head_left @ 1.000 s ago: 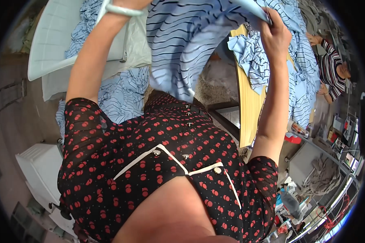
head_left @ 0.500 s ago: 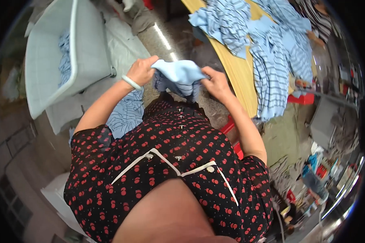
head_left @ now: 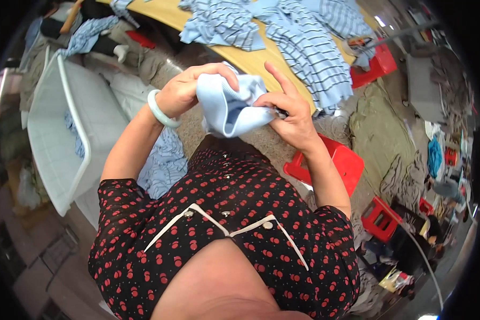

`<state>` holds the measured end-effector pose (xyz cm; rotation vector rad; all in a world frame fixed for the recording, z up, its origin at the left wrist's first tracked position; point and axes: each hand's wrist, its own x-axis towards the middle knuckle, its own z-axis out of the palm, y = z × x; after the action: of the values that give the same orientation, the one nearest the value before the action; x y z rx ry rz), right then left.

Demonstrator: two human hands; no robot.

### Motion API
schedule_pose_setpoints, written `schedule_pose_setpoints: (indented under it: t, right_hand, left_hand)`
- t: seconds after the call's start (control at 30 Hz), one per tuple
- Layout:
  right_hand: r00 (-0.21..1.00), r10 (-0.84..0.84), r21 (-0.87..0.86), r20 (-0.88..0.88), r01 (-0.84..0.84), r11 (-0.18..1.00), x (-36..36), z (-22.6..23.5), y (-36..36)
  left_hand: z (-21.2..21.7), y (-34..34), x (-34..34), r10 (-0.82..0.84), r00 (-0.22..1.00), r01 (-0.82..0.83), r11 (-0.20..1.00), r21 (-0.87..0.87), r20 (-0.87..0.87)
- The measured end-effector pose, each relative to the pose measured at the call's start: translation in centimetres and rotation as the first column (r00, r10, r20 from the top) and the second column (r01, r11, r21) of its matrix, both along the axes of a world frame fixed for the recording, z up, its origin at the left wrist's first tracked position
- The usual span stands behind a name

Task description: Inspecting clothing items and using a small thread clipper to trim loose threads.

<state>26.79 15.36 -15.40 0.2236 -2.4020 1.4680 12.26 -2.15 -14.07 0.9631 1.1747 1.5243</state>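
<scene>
And it's the pale blue cloth (head_left: 218,101), bunched between the two hands in front of the body, left hand (head_left: 184,92) curled closed over one edge, right hand (head_left: 290,114) pinching the opposite edge against a small dark object (head_left: 280,113), one finger raised clear.

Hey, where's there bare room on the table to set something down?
Two patches of the yellow table: left of the bunched striped cloth, and a narrow strip between it and the long striped cloth. The table's right side is crowded with more striped cloth.
</scene>
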Motion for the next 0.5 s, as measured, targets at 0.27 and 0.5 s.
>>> schedule_pose_setpoints:
  t: [0.27, 0.5]
  right_hand:
    - [0.950, -0.147, -0.272, 0.276, 0.224, 0.936, 9.3, 3.2, 4.9]
    - [0.557, -0.830, -0.204, -0.038, 0.808, 0.552, 16.9, 6.7, 11.7]
  left_hand:
    - [5.8, 10.7, 5.3, -0.376, 0.911, 0.406, 0.888, 0.216, -0.169]
    - [1.1, 14.8, 5.2, -0.254, 0.966, 0.257, 0.963, -0.085, 0.040]
